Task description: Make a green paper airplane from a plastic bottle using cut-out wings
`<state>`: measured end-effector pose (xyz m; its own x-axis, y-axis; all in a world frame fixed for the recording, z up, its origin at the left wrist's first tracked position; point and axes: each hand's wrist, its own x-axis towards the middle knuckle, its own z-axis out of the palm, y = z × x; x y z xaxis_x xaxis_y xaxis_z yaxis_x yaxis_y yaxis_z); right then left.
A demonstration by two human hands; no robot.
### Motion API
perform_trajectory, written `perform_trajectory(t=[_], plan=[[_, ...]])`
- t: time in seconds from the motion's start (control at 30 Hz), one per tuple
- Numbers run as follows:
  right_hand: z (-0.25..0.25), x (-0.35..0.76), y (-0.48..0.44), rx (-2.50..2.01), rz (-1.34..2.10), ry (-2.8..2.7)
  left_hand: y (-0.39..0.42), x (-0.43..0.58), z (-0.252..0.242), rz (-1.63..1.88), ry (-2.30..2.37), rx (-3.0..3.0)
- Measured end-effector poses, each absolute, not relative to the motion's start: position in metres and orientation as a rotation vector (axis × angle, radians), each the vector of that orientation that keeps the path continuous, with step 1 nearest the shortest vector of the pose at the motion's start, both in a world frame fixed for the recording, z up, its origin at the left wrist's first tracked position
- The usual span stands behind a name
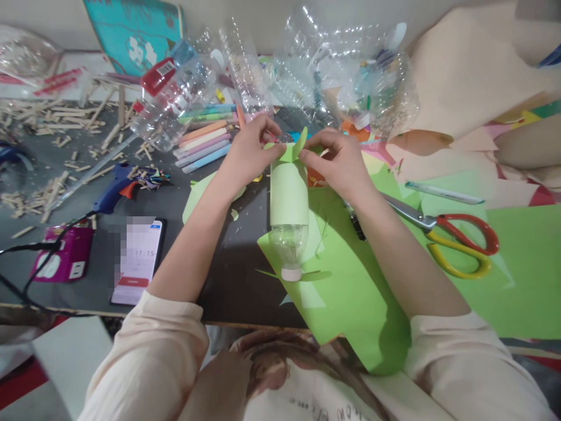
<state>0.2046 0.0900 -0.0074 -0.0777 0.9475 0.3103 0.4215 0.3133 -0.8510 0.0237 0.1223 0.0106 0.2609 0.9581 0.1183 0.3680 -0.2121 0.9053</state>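
Note:
A clear plastic bottle (289,242) lies with its pale cap towards me and a light green paper wrap (289,196) around its body. At the far end, small green paper flaps (300,143) stick up. My left hand (258,140) grips the far left edge of the wrapped bottle, thumb on the paper and fingers curled. From the right, my right hand (331,158) pinches a flap between thumb and finger. Beneath the bottle and to its right spreads a large green paper sheet (350,275). Scissors (438,225) with red and yellow handles rest by my right forearm.
On the left are a blue glue gun (114,187), a phone (138,263), a magenta box (65,254) and scattered wooden sticks (65,117). Several pastel markers (204,149) lie behind my left hand. Clear plastic bottles (342,64) crowd the back; a pen (445,193) lies right.

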Motion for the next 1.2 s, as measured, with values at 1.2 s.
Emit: perform_trajectory(t=[1.2], plan=[[-0.038,0.186,0.087,-1.209,0.996,-1.484,0.116,0.025,0.019,0.472,1.260,1.567]])
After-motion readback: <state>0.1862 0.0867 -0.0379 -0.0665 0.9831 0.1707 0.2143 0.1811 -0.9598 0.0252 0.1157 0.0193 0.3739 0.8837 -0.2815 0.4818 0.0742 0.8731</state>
